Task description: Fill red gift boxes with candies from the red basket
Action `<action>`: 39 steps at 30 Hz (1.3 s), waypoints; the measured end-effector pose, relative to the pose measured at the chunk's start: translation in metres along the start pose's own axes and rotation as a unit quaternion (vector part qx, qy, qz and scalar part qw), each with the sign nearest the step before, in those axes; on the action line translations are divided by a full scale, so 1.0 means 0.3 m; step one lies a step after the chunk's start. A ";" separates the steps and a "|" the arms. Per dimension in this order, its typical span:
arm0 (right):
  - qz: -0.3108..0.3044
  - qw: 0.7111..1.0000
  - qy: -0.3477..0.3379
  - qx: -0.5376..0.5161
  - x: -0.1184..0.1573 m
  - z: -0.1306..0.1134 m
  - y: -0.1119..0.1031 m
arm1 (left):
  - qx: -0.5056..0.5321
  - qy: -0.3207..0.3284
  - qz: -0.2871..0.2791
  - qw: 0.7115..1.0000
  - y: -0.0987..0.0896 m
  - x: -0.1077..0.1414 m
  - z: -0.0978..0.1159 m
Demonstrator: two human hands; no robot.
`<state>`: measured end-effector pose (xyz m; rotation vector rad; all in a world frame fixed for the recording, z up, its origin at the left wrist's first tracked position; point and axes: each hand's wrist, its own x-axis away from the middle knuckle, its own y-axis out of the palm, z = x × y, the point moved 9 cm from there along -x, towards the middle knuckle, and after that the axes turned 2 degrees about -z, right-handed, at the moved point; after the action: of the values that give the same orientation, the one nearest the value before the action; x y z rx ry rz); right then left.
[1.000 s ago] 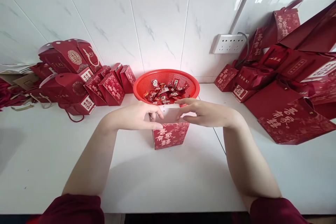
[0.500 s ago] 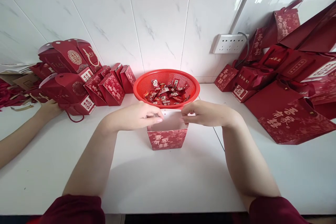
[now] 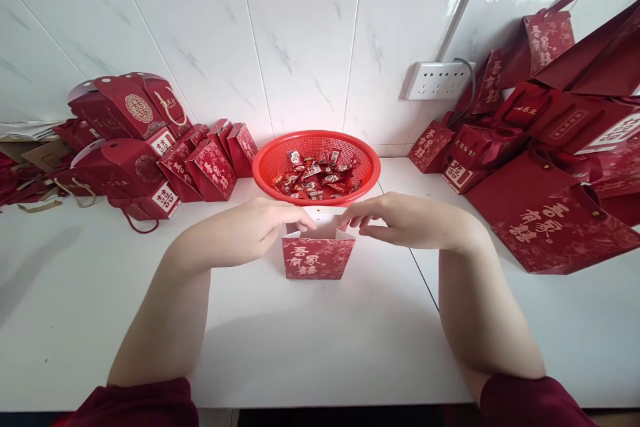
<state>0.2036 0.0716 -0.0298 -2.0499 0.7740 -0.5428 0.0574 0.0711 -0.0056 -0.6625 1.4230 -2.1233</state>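
A red paper box point(image 3: 319, 259) with pale lettering stands upright on the white table point(image 3: 320, 340), its white inside showing at the top. At its upper left edge is my left hand point(image 3: 273, 225), index finger stretched out over the opening. My right hand point(image 3: 383, 217) is at the upper right edge, fingertips at the side fold and fingers apart. The box's side walls bend inward. Right behind it sits a red plastic basket point(image 3: 260, 177) holding several wrapped candies point(image 3: 320, 177).
Several red gift boxes point(image 3: 213, 170) stand at the left by the tiled wall. More red boxes and bags point(image 3: 560, 227) are piled at the right. A white power strip point(image 3: 439, 81) with a grey cord is on the wall.
The side walls of the box have folded inward and its opening has narrowed. My hands have shifted slightly along its top. Another person's arm at the left has gone out of view.
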 end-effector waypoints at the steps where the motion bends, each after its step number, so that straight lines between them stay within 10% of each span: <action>1: 0.002 1.000 0.001 -0.001 -0.003 -0.001 -0.001 | -0.004 0.000 -0.002 1.000 0.004 -0.003 0.000; 12: 0.040 0.994 0.085 0.058 -0.027 0.000 0.009 | -0.031 -0.023 -0.019 0.999 0.038 -0.005 0.045; 27: 0.063 0.985 0.019 0.158 0.066 -0.129 0.070 | 0.029 -0.001 -0.112 0.993 0.061 0.131 0.071; 39: 0.091 0.972 0.153 0.156 0.031 -0.019 -0.002 | 0.022 -0.077 0.009 0.997 0.037 -0.004 -0.020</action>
<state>0.2070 0.0623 -0.0253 -1.6068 0.9779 -0.8311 0.0559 0.0724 -0.0181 -0.7763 1.2903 -2.0363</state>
